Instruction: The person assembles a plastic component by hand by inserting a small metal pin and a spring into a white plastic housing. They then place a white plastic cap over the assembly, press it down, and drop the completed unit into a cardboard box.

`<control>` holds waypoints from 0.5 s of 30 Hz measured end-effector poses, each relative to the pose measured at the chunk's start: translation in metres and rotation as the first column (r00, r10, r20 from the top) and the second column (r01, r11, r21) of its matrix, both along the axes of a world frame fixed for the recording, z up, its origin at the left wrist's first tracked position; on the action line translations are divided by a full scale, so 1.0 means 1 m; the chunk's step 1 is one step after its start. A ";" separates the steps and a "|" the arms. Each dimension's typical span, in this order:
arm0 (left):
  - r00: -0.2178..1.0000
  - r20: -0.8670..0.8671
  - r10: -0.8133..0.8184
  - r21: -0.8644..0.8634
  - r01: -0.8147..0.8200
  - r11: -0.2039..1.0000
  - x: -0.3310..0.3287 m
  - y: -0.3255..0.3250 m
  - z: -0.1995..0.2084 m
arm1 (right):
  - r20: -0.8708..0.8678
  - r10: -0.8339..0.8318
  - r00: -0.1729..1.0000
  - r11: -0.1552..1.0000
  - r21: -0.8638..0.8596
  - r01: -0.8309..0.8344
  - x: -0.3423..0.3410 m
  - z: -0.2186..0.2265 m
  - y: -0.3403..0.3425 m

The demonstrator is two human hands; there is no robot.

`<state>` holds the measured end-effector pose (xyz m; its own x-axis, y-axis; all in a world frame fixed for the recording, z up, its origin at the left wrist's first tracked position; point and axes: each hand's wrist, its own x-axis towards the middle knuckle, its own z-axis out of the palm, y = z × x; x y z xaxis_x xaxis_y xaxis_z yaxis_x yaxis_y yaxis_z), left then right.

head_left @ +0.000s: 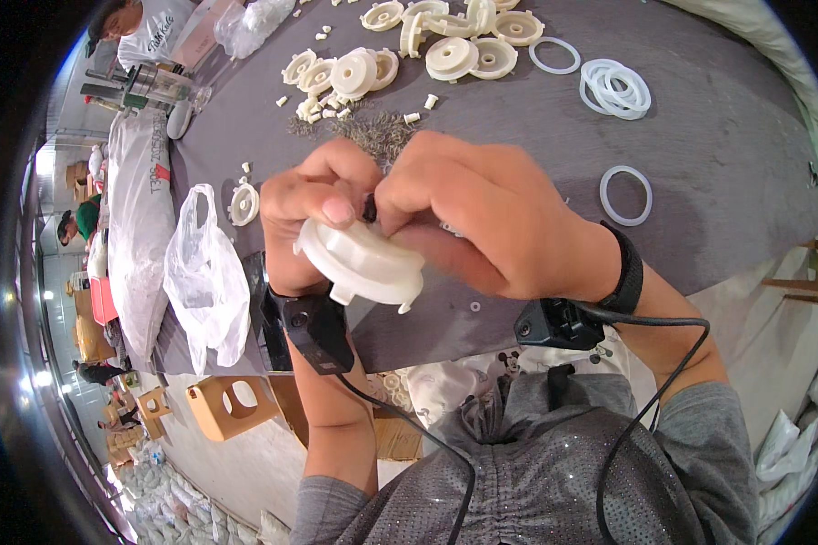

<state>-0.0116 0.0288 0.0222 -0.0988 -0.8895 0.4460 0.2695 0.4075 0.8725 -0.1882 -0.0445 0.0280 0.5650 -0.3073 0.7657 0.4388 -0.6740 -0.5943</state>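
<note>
My left hand (323, 195) grips a cream plastic round cap (359, 263), tilted, with small tabs along its rim. Fingers of my right hand (482, 204) are pinched together against the cap's upper edge. A small black piece (370, 208) shows between the two hands; which hand holds it I cannot tell. What lies inside the right fingertips is hidden. Just beyond my hands is a heap of small metal springs (382, 136). Small cream plugs (323, 111) are scattered beside it.
Several cream caps (452, 57) lie at the far side of the grey table (536, 118). White sealing rings (616, 89) are stacked at the right, with a single ring (625, 195) nearer. A clear plastic bag (206, 277) and a white sack (141, 227) are at the left.
</note>
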 end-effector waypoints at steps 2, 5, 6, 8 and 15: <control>0.999 -0.034 0.020 -0.070 -0.023 0.997 -0.001 0.001 0.000 | 0.066 -0.057 0.996 0.994 -0.089 0.063 0.002 -0.001 0.002; 0.999 -0.023 0.025 -0.029 -0.026 0.999 0.004 0.003 0.000 | 0.087 -0.158 0.984 0.971 -0.167 0.171 0.005 -0.005 -0.001; 1.000 -0.013 0.023 0.028 -0.023 0.999 0.009 0.006 -0.002 | 0.088 -0.158 0.984 0.971 -0.166 0.171 0.006 -0.005 0.000; 1.000 -0.002 0.020 0.085 -0.020 0.996 0.013 0.008 -0.002 | 0.112 -0.152 0.982 0.977 -0.133 0.167 0.007 -0.005 0.001; 0.999 -0.051 -0.014 -0.036 0.012 0.999 0.002 0.003 0.007 | 0.055 -0.075 0.996 0.996 -0.041 0.077 0.001 -0.002 -0.001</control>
